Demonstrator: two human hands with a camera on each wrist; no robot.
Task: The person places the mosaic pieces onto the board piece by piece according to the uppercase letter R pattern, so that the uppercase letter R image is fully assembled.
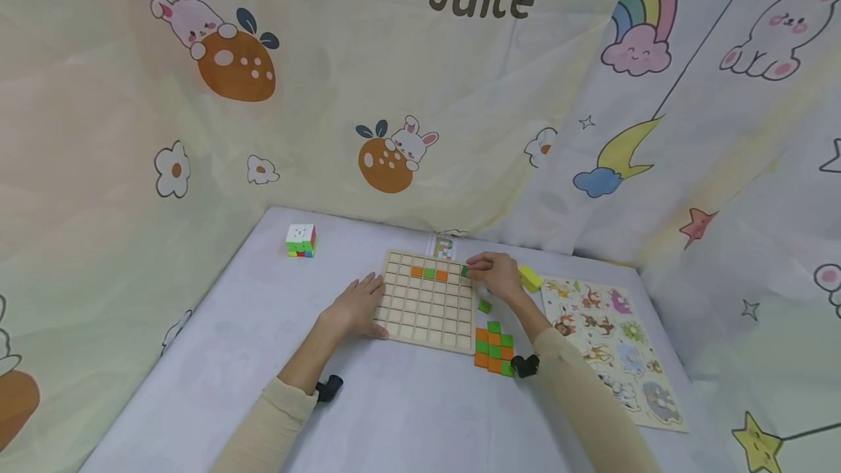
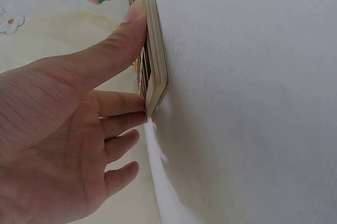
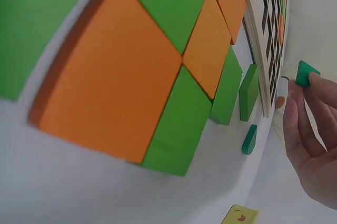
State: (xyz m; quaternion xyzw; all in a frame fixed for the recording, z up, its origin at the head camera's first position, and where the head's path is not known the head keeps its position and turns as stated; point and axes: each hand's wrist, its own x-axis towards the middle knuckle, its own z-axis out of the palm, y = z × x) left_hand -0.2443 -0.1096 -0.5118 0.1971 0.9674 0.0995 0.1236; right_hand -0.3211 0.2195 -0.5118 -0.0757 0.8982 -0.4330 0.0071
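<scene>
A square wooden grid board lies on the table, with a short row of orange and green square tiles in its upper part. My right hand pinches a green tile between thumb and fingertips, over the board's far right corner. At the board's left side rests my left hand, its fingers extended. In the left wrist view the thumb lies along the board's edge and fingertips meet its corner. Right of the board, orange and green tiles form a cluster, with one loose green tile above.
A printed pattern card lies behind the board. To the right are a yellow block and an animal puzzle board. A puzzle cube stands at the back left. Printed cloth hangs behind the table.
</scene>
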